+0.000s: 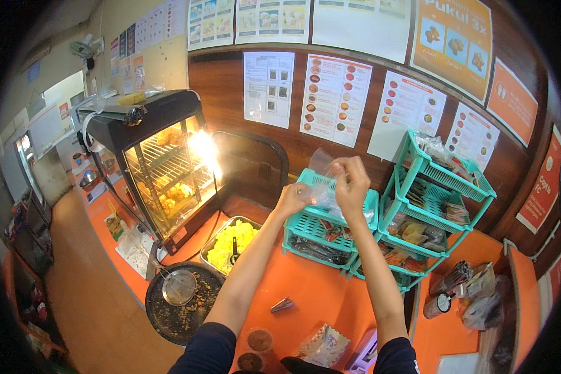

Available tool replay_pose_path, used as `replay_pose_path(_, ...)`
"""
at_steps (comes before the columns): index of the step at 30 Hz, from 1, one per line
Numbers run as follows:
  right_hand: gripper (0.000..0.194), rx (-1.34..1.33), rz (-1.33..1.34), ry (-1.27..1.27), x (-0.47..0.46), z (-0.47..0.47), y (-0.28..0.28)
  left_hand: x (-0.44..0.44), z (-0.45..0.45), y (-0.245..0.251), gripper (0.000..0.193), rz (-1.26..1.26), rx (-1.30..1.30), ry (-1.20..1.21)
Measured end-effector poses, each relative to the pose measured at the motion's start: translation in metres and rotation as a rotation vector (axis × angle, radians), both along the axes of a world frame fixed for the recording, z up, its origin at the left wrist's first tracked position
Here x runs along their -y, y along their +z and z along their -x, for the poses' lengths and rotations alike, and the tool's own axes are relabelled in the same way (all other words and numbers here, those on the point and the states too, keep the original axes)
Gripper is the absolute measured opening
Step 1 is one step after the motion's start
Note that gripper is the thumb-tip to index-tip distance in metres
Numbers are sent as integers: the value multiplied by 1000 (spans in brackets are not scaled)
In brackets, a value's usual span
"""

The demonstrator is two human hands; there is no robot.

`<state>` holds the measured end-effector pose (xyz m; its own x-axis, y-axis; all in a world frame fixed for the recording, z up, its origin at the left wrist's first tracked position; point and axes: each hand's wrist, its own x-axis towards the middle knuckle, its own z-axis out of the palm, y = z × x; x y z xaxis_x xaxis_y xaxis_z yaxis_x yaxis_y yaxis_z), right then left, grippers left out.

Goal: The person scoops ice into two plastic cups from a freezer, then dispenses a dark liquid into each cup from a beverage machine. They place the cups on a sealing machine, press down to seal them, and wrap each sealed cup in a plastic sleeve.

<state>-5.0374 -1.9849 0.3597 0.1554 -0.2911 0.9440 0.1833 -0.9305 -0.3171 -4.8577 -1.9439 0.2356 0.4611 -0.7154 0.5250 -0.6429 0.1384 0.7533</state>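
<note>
Both of my hands are raised above the top tier of a low teal plastic rack point(369, 201). Thin clear plastic bags point(325, 195) lie or hang there, partly hidden by my fingers. My left hand point(292, 198) has its fingers closed on the clear plastic. Just to its right, my right hand point(354, 182) is higher, its thumb and fingertips pinched together at a transparent plastic bag point(321, 160). Where one bag ends and another begins is hard to make out. Lower tiers of the rack hold small packets point(333, 230) and dark wrapped items point(318, 250).
A taller teal rack point(437, 210) of sachets stands right. Left are a lit food warmer point(168, 168), a metal tray point(210, 233) of yellow food, and a strainer point(179, 287) over a dark round pan point(168, 322). Two lidded cups point(260, 340) and a paper bag point(325, 346) sit near me.
</note>
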Motion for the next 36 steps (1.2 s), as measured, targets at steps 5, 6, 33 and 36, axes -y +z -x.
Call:
replay_pose_path(5,10,304,91,-267,-24,36,67,2,1,-2,22,-40,121,-75)
replay_pose_path(6,10,358,69,-288,-28,47,84,-1,4,-1,20,-120,130,-79)
replay_pose_path(33,31,-236,-395,-716,-446,291,-74,-391,259,-11,90,-371,-591,-1366)
replay_pose_path(36,20,-652,-921,-482,-448,326,-67,-411,258,-12,84,-559,-552,-1479)
